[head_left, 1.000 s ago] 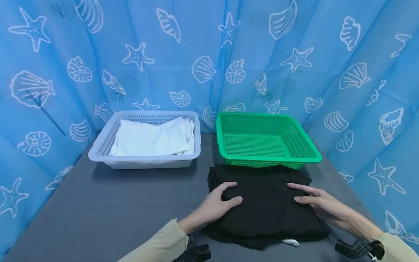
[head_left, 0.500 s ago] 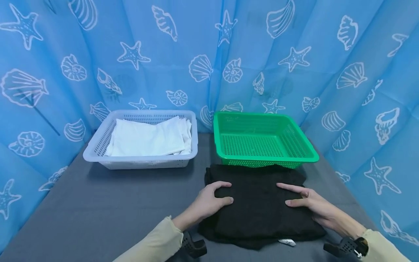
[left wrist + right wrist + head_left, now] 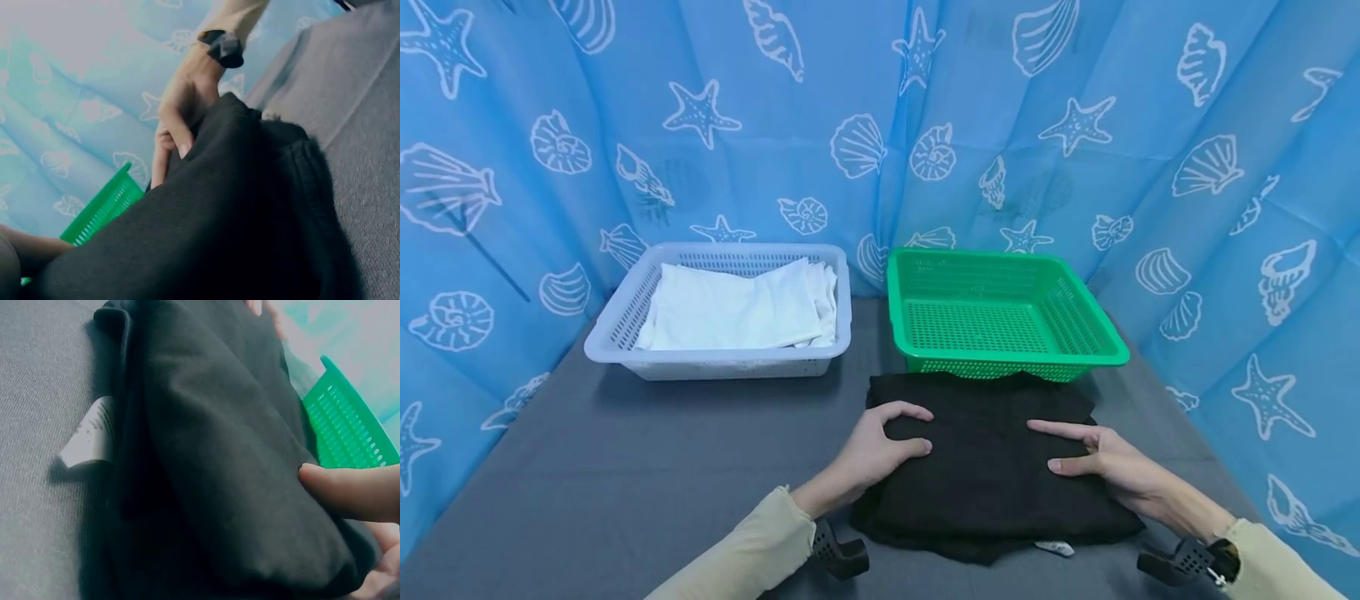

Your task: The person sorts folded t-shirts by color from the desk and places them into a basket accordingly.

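A folded black garment lies on the grey table in front of the green basket, with a white label sticking out at its near edge. My left hand grips its left side, thumb and index finger on top. On the right side my right hand holds it, index finger stretched over the cloth. The right wrist view shows the right thumb on top of the garment and other fingers low at its edge. Cloth hides the rest of both hands' fingers.
A green basket with nothing in it stands right behind the garment. At the back left is a white basket holding folded white cloth. A blue shell-patterned curtain hangs behind the grey table.
My right hand has shifted slightly left, drawing the garment's right side inward a little. My left hand stays at the left side. The head view has also shifted slightly.
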A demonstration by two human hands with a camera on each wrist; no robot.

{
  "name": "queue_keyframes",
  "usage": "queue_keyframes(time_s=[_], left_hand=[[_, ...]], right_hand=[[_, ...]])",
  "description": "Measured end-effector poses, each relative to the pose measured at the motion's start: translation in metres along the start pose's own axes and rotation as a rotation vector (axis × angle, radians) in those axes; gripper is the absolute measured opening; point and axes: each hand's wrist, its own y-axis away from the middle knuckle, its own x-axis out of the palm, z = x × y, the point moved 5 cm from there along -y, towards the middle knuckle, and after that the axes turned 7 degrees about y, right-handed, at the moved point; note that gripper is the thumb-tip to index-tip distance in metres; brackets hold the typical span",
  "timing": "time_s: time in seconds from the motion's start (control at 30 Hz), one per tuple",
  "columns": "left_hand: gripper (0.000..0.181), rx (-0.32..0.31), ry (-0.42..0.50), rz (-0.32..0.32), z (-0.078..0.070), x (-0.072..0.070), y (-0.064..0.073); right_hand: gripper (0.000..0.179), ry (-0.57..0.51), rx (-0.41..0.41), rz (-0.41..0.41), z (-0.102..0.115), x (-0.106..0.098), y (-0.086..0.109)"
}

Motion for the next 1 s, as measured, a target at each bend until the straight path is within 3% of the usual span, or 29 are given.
queue_keyframes(time_s=[0.1, 0.3, 0.43, 0.77, 1.0], left_hand=[[0.044, -0.04, -0.025, 0.004, 0.001, -0.001, 0.0], [0.052, -0.098, -0.082, -0.004, 0.006, 0.001, 0.0], [0.053, -0.102, -0.111, -0.008, 0.008, 0.002, -0.001], [0.054, -0.078, -0.112, -0.005, 0.007, 0.006, 0.003], [0.055, -0.051, -0.149, -0.05, 0.005, 0.003, 0.006]], right_hand=[[0.056, 0.012, -0.01, 0.006, 0.001, 0.001, -0.001], [0.057, 0.167, 0.01, -0.116, -0.001, -0.001, -0.002], [0.062, 0.26, 0.013, -0.174, -0.002, -0.002, -0.003], [0.066, 0.282, 0.009, -0.235, -0.002, -0.002, -0.001], [0.074, 0.402, -0.025, -0.316, 0.01, 0.003, 0.004]])
